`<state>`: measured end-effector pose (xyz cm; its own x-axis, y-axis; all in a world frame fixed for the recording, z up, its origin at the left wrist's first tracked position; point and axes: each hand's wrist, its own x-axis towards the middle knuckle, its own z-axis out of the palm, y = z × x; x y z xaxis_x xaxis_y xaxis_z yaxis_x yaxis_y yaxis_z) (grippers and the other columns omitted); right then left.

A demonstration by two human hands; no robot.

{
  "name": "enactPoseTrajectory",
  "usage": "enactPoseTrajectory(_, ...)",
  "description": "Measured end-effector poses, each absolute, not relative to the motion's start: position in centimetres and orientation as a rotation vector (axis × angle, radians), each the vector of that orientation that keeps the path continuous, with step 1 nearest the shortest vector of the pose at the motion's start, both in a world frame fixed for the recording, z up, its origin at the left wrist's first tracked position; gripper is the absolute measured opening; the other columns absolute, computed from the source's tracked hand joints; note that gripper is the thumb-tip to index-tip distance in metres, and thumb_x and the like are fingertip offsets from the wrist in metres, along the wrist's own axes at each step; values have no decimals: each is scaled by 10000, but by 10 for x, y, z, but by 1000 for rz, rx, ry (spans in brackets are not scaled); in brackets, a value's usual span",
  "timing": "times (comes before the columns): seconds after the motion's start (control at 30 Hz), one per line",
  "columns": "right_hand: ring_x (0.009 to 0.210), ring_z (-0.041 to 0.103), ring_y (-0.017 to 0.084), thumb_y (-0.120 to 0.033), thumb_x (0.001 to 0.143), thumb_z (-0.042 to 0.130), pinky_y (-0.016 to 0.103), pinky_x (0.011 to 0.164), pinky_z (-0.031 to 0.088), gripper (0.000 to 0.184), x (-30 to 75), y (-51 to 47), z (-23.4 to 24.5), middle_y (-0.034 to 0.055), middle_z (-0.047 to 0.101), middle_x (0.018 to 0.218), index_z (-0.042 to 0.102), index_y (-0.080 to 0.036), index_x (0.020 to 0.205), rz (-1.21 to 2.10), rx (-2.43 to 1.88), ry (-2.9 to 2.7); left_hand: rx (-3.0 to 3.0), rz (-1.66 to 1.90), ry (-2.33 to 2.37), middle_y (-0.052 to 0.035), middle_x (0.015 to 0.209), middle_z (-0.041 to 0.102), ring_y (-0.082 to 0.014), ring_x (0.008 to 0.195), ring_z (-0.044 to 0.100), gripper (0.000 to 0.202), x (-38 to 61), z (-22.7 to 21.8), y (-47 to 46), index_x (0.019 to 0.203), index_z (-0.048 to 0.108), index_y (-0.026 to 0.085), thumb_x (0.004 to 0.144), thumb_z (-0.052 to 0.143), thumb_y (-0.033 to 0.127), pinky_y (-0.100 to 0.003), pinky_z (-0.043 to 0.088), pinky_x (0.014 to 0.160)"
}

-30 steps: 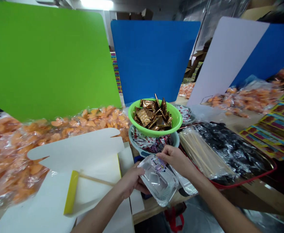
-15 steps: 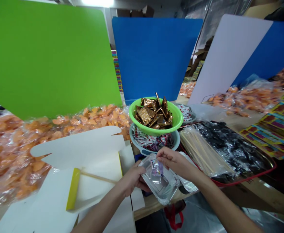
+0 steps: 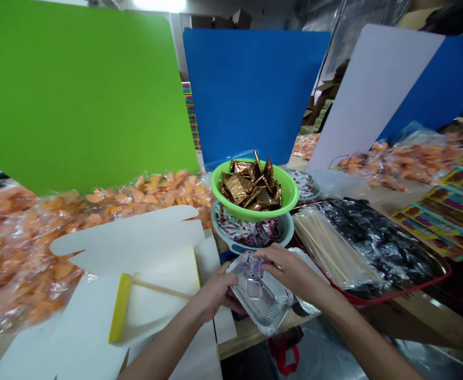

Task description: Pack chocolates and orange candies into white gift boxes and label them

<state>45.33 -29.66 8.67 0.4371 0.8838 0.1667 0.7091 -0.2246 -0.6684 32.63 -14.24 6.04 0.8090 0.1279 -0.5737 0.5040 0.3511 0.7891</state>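
My left hand grips the left rim of a rectangular foil tray, tilted toward me above the table edge. At the tray's far end is a small purple-and-silver sachet. My right hand is closed, its fingertips pinched at the sachet's right side. Just beyond the hands, a light blue bowl holds red-and-white and purple sachets. On top of it sits a green bowl full of gold-wrapped packets. More foil trays lie under and beside my right hand.
At left, an unfolded white carton holds a wooden stick. Bagged orange pieces heap behind it. At right, a red-rimmed tray carries bagged wooden sticks and black packets. Green and blue boards stand behind.
My right hand has moved slightly and its fingers have turned downward into the foil tray. The sachet has shifted up toward the tray's far end. My left hand stays put.
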Motion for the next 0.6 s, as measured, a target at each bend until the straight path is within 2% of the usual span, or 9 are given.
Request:
enactPoseTrajectory(0.17, 825, 566, 169, -211, 835, 548, 288, 760, 423, 125, 453, -295, 89, 25, 665, 826, 672, -226, 845, 325, -1919, -1267, 1194, -256, 605, -47, 765, 631, -216, 656, 627, 514, 326, 59, -143, 1080, 459, 170, 576, 531, 246, -390, 548, 546)
enactPoseTrajectory(0.27, 778, 553, 167, -265, 819, 571, 283, 717, 417, 112, 452, -295, 91, 22, 641, 758, 658, -221, 764, 345, -1889, -1172, 1195, -261, 601, -59, 799, 639, -226, 665, 633, 522, 326, 60, -143, 1091, 458, 170, 578, 530, 236, -400, 546, 554)
enactPoseTrajectory(0.4, 707, 533, 157, -327, 793, 581, 272, 653, 400, 154, 449, -296, 93, 11, 604, 702, 628, -213, 701, 435, -1894, -1050, 1219, -258, 598, -60, 770, 631, -233, 660, 634, 478, 327, 63, -144, 1052, 478, 157, 590, 544, 259, -382, 538, 537)
enactPoseTrajectory(0.5, 594, 473, 129, -392, 792, 564, 250, 563, 363, 261, 449, -297, 91, -18, 520, 595, 555, -202, 613, 534, -1896, -977, 1219, -267, 600, -60, 774, 632, -229, 650, 636, 500, 327, 64, -145, 1073, 473, 158, 590, 541, 266, -370, 536, 534)
enactPoseTrajectory(0.6, 575, 432, 120, -438, 798, 546, 242, 541, 349, 307, 457, -297, 85, -28, 475, 581, 506, -202, 606, 455, -1863, -854, 1217, -268, 610, -73, 805, 637, -227, 650, 637, 527, 326, 64, -145, 1097, 459, 155, 585, 531, 259, -379, 538, 538)
